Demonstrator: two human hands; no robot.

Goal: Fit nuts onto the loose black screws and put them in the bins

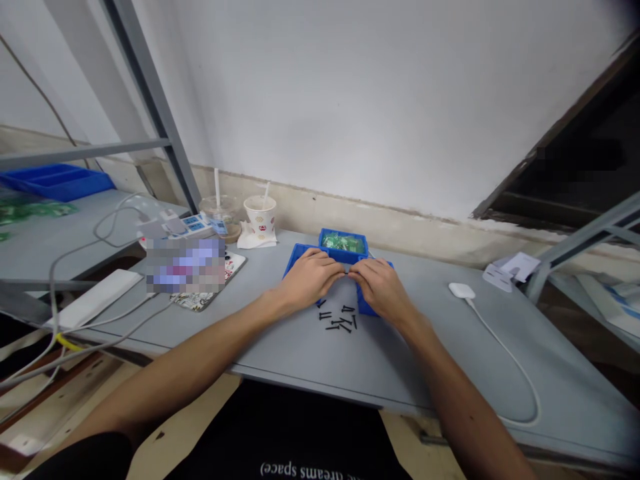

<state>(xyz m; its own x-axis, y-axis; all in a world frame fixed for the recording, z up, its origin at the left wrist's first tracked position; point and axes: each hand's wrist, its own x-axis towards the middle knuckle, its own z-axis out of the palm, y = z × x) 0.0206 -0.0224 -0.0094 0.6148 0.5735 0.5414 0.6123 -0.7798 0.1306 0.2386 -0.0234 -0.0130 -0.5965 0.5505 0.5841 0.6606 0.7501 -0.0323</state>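
My left hand point(311, 277) and my right hand point(383, 287) meet above the table, fingertips almost touching. Both pinch a small dark screw point(347, 273) between them; the fingers hide most of it. Below the hands, several dark screws point(342, 325) lie loose on the grey tabletop. Partly covered by my left hand is a blue tray point(294, 256), and blue tray wall point(366, 305) also shows beside my right hand. What those trays hold is hidden. Just behind stands a small blue bin point(343, 255) with green plastic packets point(344, 242) inside.
Left on the table are a paper cup point(260, 217), a clear drink cup point(227, 223), a power strip point(193, 227) and a patterned pad point(220, 283). To the right, a white charger case point(461, 290) trails a cable point(515, 363). A wall point(350, 113) bounds the back.
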